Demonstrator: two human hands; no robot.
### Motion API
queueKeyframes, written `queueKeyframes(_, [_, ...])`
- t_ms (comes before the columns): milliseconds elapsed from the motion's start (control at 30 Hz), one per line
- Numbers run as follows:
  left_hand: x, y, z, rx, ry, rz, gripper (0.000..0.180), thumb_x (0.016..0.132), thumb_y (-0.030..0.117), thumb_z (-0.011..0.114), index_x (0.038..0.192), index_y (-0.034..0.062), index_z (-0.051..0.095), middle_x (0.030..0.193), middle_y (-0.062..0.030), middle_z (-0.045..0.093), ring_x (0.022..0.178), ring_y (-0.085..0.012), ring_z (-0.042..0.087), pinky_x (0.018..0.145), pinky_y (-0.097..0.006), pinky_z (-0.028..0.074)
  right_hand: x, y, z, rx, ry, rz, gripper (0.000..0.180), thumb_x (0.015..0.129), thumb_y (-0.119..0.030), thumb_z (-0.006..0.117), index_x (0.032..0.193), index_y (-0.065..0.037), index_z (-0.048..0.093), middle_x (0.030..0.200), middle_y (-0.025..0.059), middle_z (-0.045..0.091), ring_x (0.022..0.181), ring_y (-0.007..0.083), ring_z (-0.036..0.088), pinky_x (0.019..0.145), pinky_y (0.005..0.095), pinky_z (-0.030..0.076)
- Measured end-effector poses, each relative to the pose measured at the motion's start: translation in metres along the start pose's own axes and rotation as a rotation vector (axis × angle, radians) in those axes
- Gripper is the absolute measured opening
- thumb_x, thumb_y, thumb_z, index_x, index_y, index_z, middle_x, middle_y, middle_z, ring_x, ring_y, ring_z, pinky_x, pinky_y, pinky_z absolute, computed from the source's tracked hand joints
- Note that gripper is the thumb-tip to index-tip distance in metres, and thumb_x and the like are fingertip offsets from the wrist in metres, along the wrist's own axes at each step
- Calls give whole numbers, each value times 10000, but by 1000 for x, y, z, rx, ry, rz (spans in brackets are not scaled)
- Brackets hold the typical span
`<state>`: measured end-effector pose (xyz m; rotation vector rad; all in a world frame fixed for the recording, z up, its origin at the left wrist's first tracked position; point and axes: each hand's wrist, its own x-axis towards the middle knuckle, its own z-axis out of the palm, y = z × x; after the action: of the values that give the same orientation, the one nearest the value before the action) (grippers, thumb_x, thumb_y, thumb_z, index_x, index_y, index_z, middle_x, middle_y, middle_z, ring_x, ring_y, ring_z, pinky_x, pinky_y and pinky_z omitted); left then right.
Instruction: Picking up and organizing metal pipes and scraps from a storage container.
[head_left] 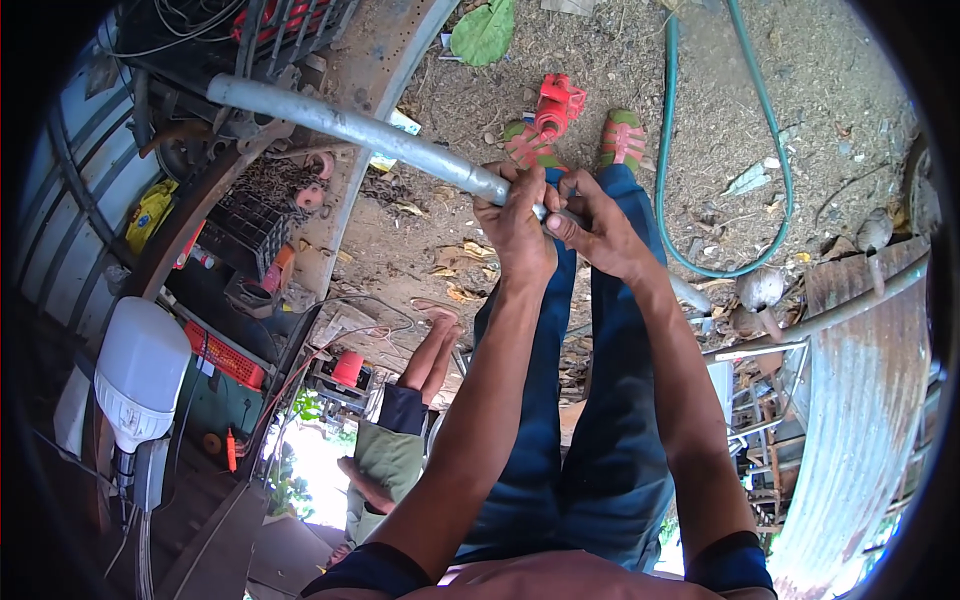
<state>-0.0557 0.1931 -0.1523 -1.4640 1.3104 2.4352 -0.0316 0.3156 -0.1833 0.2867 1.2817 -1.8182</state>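
Note:
A long grey metal pipe [350, 127] slants across in front of me, its far end at the upper left. My left hand [522, 232] is closed around it near its near end. Right beside it, my right hand [607, 232] is closed, thumb and fingers pinching at a narrower metal part by the pipe's end; the fingers partly hide this joint. Beyond my right wrist a further length of grey pipe [690, 295] shows; whether it is one piece with the rest I cannot tell. On the ground by my feet stands a red metal device [557, 105], perhaps a bottle jack.
A green hose [668, 130] loops on the dirt at right. Rusty corrugated sheet [860, 400] and metal frames lie lower right. At left are a black crate [245, 235], a large white bulb [142, 365] and cluttered shelving. Another person [390, 465] is at lower left.

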Motion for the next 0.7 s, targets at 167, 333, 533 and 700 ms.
queueKeyframes(167, [-16, -8, -25, 105, -39, 51, 199, 887, 35, 691, 850, 100, 507, 745, -14, 524, 757, -117, 539, 776, -310, 449, -18, -18, 4, -337, 24, -11, 481, 967, -322, 648, 1308, -34, 467, 804, 118, 596, 721, 183, 584, 643, 347, 472])
queueKeyframes(333, [-25, -19, -48, 255, 6, -63, 164, 917, 130, 698, 1025, 71, 589, 952, -3, 574, 860, -85, 527, 804, -267, 421, -31, -18, 0, -639, 52, -56, 406, 990, -352, 573, 1257, -48, 602, 1061, 224, 682, 934, 440, 653, 769, 460, 517])
queueKeyframes(533, [-24, -10, -78, 868, -228, -563, 451, 928, 466, 644, 1120, 57, 641, 974, -42, 664, 939, -151, 649, 722, -330, 521, -46, -8, -21, -813, 88, 33, 356, 982, -348, 583, 1200, -73, 647, 979, 195, 705, 881, 407, 670, 759, 458, 528])
queueKeyframes(700, [-19, 22, -47, 1589, -538, -419, 201, 884, 148, 702, 1060, 67, 648, 916, -63, 656, 876, -178, 647, 700, -335, 509, -74, 10, -53, -926, 112, 21, 361, 973, -400, 577, 1178, -115, 664, 917, 150, 716, 834, 361, 685, 713, 447, 535])
